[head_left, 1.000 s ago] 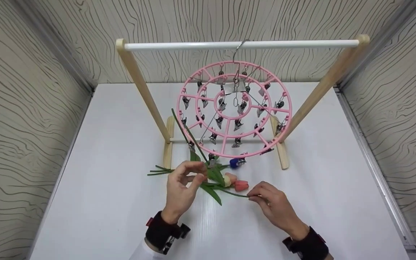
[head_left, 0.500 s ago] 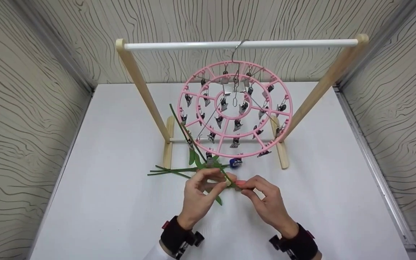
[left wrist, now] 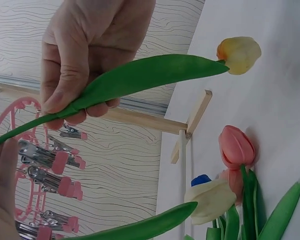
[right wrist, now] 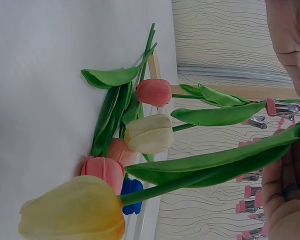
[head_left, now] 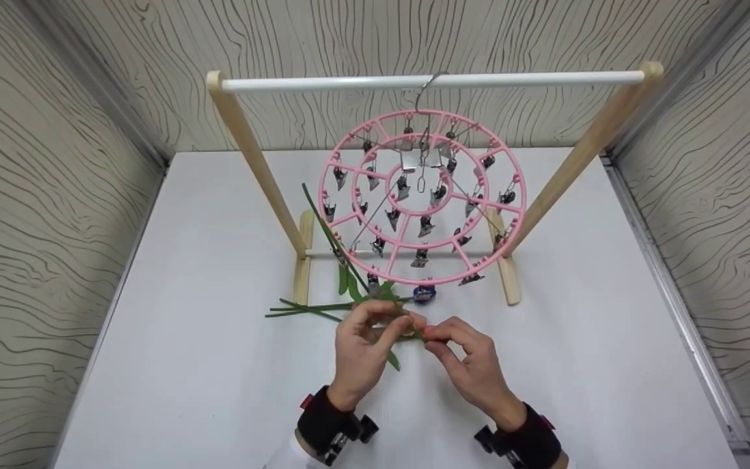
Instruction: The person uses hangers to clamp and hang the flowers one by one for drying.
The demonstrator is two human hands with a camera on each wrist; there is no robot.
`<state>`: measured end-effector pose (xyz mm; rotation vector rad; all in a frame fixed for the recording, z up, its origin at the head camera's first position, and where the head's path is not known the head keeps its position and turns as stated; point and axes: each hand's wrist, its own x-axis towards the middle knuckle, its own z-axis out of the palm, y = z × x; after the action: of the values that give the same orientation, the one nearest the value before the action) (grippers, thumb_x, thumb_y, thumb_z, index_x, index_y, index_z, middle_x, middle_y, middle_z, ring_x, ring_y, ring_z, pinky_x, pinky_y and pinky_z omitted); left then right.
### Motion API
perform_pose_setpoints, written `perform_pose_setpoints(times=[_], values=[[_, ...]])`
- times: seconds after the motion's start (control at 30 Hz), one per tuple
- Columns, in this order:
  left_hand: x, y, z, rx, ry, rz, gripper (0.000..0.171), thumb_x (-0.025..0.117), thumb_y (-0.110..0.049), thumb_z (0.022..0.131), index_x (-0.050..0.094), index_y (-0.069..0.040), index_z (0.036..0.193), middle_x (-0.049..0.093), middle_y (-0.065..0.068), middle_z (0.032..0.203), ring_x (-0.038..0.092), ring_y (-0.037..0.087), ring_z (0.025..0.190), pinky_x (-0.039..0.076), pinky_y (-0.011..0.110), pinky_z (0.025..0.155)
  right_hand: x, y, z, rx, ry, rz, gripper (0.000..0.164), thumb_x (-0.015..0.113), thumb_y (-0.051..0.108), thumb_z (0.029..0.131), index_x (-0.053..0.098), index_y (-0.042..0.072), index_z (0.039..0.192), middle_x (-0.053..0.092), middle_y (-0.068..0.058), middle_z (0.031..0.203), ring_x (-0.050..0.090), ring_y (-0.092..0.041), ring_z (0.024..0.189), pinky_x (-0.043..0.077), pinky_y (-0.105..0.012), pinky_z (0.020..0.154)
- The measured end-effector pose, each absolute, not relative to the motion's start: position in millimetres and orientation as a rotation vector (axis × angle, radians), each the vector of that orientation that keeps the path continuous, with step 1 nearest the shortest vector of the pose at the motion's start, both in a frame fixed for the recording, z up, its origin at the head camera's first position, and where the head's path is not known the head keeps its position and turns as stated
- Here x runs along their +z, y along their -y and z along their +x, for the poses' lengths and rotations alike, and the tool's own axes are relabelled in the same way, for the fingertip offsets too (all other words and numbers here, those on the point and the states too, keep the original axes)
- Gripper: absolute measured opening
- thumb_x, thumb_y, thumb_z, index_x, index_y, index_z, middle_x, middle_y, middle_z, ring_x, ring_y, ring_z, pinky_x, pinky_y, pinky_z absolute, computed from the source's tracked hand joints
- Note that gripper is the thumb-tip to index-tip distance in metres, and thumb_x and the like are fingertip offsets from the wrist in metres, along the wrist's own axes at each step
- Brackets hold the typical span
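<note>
My right hand (head_left: 472,368) holds a yellow artificial tulip (right wrist: 72,210) by its stem at the leaf base. The bloom points down toward the table. My left hand (head_left: 365,355) pinches the same stem nearer its bare end, close to the right fingertips. Just beyond the hands hangs a pink round clip hanger (head_left: 427,283) with many metal clips (right wrist: 285,107). A red tulip (right wrist: 154,92) and a white tulip (right wrist: 149,134) hang head-down at its near left edge. In the head view my hands hide the yellow bloom.
Loose tulips lie on the white table (head_left: 206,365) beneath the hanger, including a blue one (right wrist: 132,195) and a pink one (right wrist: 104,170). Their green stems (head_left: 303,307) stick out leftward. A wooden stand with a white bar (head_left: 323,83) carries the hanger; patterned walls surround the table.
My right hand has come leftward with the tulip, and my left hand has moved right to meet it at the stem. The hanger has swung slightly.
</note>
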<state>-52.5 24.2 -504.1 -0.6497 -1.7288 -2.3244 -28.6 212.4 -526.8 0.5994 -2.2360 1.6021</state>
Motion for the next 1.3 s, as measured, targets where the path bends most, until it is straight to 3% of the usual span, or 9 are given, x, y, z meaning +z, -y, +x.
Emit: perform_pose_setpoints(times=[0.17, 0.3, 0.47, 0.63, 0.83, 0.9, 1.1, 1.3], values=[[-498, -23, -53, -2.342, 1.712, -0.673, 0.017, 0.066, 0.008, 0.098, 0.058, 0.018, 0.110, 0.072, 0.035, 0.098, 0.079, 0.011, 0.095, 0.068, 0.039, 0.082, -523, -213, -28, 1.637, 2.257, 0.588, 0.019, 0.076, -0.008, 0.090, 0.078, 0.007, 0.101, 0.075, -0.005, 0.095, 0.069, -0.008, 0.088, 0.055, -0.016, 0.072], [-493, -20, -54, -2.319, 1.719, -0.709, 0.013, 0.065, 0.009, 0.098, 0.061, 0.013, 0.110, 0.073, 0.034, 0.096, 0.078, 0.011, 0.095, 0.068, 0.038, 0.081, -515, -217, -31, 1.645, 2.274, 0.555, 0.027, 0.077, -0.008, 0.089, 0.079, 0.013, 0.106, 0.076, -0.004, 0.096, 0.071, -0.008, 0.091, 0.059, -0.016, 0.077], [-486, -16, -57, -2.255, 1.743, -0.766, 0.013, 0.065, 0.011, 0.097, 0.062, 0.011, 0.110, 0.072, 0.033, 0.094, 0.078, 0.009, 0.094, 0.067, 0.042, 0.078, -503, -222, -41, 1.571, 2.224, 0.488, 0.033, 0.077, -0.012, 0.087, 0.078, 0.008, 0.113, 0.076, -0.007, 0.100, 0.073, -0.012, 0.094, 0.061, -0.015, 0.088], [-481, -11, -59, -2.169, 1.816, -0.739, 0.014, 0.069, 0.009, 0.096, 0.064, 0.009, 0.109, 0.072, 0.029, 0.097, 0.077, 0.008, 0.093, 0.067, 0.029, 0.078, -494, -220, -50, 1.535, 2.202, 0.452, 0.036, 0.077, -0.010, 0.088, 0.075, 0.002, 0.122, 0.078, -0.013, 0.111, 0.075, -0.011, 0.105, 0.060, -0.016, 0.096], [-476, -7, -64, -2.093, 1.848, -0.776, 0.015, 0.070, 0.011, 0.094, 0.066, 0.008, 0.108, 0.070, 0.027, 0.098, 0.077, 0.015, 0.090, 0.068, 0.030, 0.077, -491, -213, -59, 1.473, 2.280, 0.428, 0.037, 0.080, -0.003, 0.090, 0.074, 0.003, 0.126, 0.078, -0.012, 0.119, 0.076, -0.024, 0.111, 0.057, -0.014, 0.100], [-475, -6, -66, -2.077, 1.855, -0.787, 0.016, 0.071, 0.011, 0.094, 0.066, 0.008, 0.108, 0.070, 0.027, 0.097, 0.077, 0.014, 0.091, 0.068, 0.032, 0.076, -490, -211, -63, 1.472, 2.290, 0.425, 0.037, 0.080, -0.002, 0.089, 0.074, 0.002, 0.126, 0.078, -0.014, 0.120, 0.077, -0.022, 0.112, 0.057, -0.015, 0.100], [-471, -4, -69, -2.072, 1.868, -0.803, 0.015, 0.071, 0.010, 0.094, 0.067, 0.008, 0.108, 0.070, 0.026, 0.098, 0.076, 0.011, 0.092, 0.068, 0.030, 0.077, -483, -208, -71, 1.591, 2.297, 0.409, 0.042, 0.079, -0.006, 0.087, 0.071, -0.004, 0.128, 0.076, -0.020, 0.126, 0.071, 0.003, 0.114, 0.058, -0.016, 0.099], [-469, -4, -71, -2.088, 1.869, -0.791, 0.015, 0.071, 0.010, 0.094, 0.067, 0.009, 0.108, 0.069, 0.028, 0.099, 0.074, 0.008, 0.093, 0.068, 0.031, 0.078, -476, -210, -75, 1.699, 2.340, 0.318, 0.030, 0.079, -0.005, 0.087, 0.077, 0.000, 0.117, 0.079, -0.017, 0.114, 0.074, 0.000, 0.103, 0.061, -0.017, 0.093]])
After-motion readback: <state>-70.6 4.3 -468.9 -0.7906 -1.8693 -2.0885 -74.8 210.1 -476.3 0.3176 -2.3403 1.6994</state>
